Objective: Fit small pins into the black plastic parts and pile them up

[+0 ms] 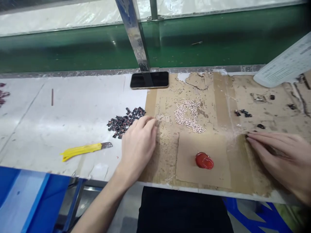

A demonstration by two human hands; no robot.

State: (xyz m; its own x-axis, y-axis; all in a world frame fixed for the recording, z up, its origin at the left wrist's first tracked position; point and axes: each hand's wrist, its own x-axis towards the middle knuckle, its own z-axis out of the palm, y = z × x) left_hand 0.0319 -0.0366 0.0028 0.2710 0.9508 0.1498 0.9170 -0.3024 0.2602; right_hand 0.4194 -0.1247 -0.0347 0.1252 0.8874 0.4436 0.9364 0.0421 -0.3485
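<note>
Right grip pinching dark bit; container print illegible

Illum. bright, diffuse. Glare spot on green surface, far L; sheen on plastic sheet, far side. Txt blurry on white container, far R.
</note>
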